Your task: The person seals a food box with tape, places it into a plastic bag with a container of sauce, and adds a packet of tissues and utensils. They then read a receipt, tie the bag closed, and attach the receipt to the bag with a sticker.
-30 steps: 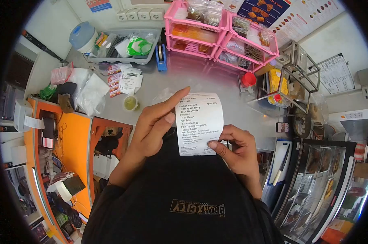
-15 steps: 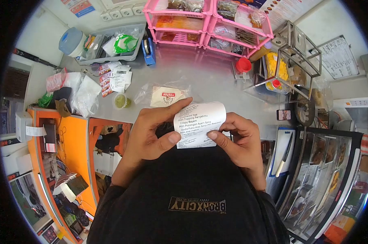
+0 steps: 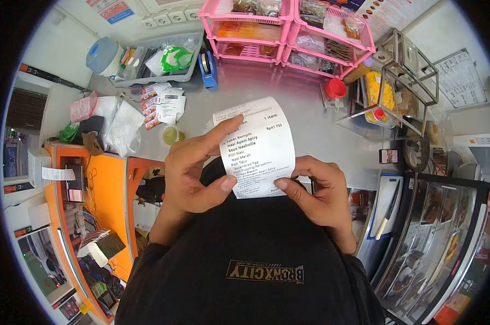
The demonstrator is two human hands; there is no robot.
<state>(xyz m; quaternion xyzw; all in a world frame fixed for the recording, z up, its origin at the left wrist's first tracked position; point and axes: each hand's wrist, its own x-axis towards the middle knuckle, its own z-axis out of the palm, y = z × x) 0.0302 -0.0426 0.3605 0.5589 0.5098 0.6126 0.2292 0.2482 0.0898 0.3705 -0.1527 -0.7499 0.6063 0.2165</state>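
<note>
A long white printed receipt [image 3: 261,154] is held upright in front of my dark shirt, its top edge curling back. My left hand [image 3: 199,168] grips its left side, with the thumb on the front near the bottom and the index finger stretched over the upper part. At the lower right edge, my right hand [image 3: 318,189] pinches the paper between thumb and bent fingers. Behind the receipt lies the metal counter [image 3: 239,84]. A small cup of green sauce [image 3: 172,135] stands beyond my left hand.
Pink tiered baskets [image 3: 250,33] stand at the back, beside a blue tape dispenser [image 3: 207,70] and a grey bin [image 3: 155,78]. Plastic bags [image 3: 123,122] lie at left. On the right are a metal rack [image 3: 402,70], a phone [image 3: 388,156], a knife [image 3: 388,211] and a glass case [image 3: 434,238].
The receipt has been unrolled upward, showing more printed lines and hiding the paper pouch behind it. My left index finger has moved down onto its face. The view has shifted slightly.
</note>
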